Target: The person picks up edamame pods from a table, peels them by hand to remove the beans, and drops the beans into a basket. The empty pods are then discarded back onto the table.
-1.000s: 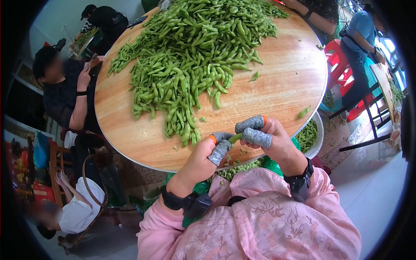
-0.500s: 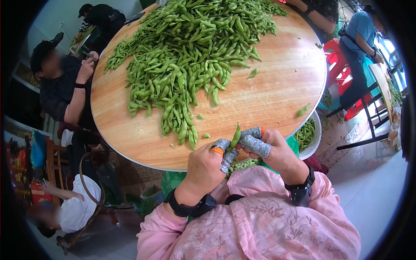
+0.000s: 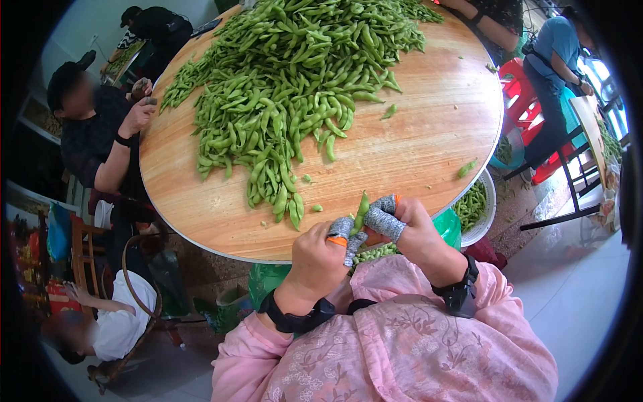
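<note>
A green edamame pod [image 3: 360,210] stands tilted between my two hands near the front edge of the table. My left hand [image 3: 321,253] is closed, its grey finger covers and orange band pressed to the pod's lower part. From the other side my right hand [image 3: 410,226], with similar grey covers, pinches the same pod, though its fingertips are partly hidden. Green beans [image 3: 376,252] lie below my hands, over a green plastic bag [image 3: 447,229]. A large heap of edamame pods [image 3: 288,87] covers the far and left parts of the round wooden table [image 3: 429,134].
A white basket [image 3: 491,218] of pods stands at the table's right edge. Loose pods [image 3: 467,169] lie on the wood. A person in black [image 3: 100,137] works at the left rim; another in blue [image 3: 554,50] is at the right, near red stools [image 3: 517,90].
My right hand has shifted slightly left and down, closer to my left. The pod between them is more upright. The person at the left has lowered one hand toward the table.
</note>
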